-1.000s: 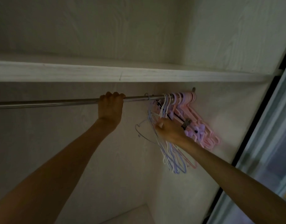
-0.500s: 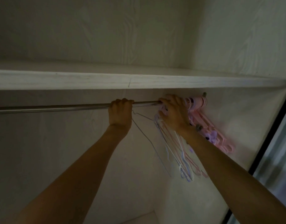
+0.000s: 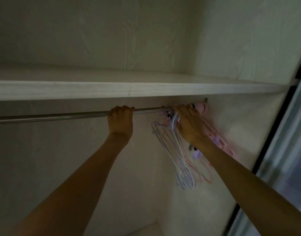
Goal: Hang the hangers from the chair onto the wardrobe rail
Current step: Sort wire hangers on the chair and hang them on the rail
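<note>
The left hand [image 3: 120, 120] is closed around the horizontal metal wardrobe rail [image 3: 61, 115] under the pale wooden shelf [image 3: 112, 90]. The right hand [image 3: 189, 124] reaches to the rail's far right end, its grip curled over a bunch of thin pink, white and lilac hangers [image 3: 179, 160] dangling there; whether the fingers clamp them cannot be told.

The rail [image 3: 69, 115] is showing as smooth metal with a dull sheen, running from the left edge toward the upper right of the frame. The shelf [image 3: 95, 90] above it is looking like pale wood-grain board, matt, with a faint seam along its front edge. The walls [image 3: 112, 40] are showing the same whitish grain pattern, flat and unglossy. The hangers [image 3: 182, 166] right of centre are appearing as thin coated wire in blue, white and pink, smooth; thicker pink ones [image 3: 219, 143] are looking like plastic.
</note>
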`<control>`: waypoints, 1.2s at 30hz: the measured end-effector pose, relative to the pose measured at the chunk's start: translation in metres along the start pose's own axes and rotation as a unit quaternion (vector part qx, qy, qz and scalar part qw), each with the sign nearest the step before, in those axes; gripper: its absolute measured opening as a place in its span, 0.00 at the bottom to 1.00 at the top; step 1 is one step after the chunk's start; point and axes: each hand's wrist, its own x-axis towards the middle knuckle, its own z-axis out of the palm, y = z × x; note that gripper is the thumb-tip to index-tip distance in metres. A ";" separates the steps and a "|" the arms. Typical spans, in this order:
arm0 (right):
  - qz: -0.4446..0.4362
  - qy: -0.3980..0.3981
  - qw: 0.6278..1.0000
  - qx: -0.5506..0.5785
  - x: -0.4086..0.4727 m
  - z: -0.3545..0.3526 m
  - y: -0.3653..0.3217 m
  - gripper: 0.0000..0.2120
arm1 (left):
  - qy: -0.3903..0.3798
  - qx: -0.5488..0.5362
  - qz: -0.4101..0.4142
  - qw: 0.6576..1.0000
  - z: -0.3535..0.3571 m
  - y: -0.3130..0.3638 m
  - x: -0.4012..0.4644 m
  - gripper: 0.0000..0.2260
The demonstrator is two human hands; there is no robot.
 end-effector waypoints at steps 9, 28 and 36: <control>-0.046 0.046 0.997 -0.050 -0.125 -0.050 0.003 0.11 | -0.070 -0.153 0.092 0.982 -0.014 0.074 -0.080 0.16; 0.309 -0.270 0.910 -0.061 -0.609 -0.161 0.166 0.18 | -0.538 -0.317 0.074 0.778 0.067 0.369 -0.401 0.07; 0.382 -0.419 0.824 -0.008 -0.744 -0.131 0.209 0.14 | -0.643 -0.210 0.053 0.735 0.143 0.425 -0.531 0.12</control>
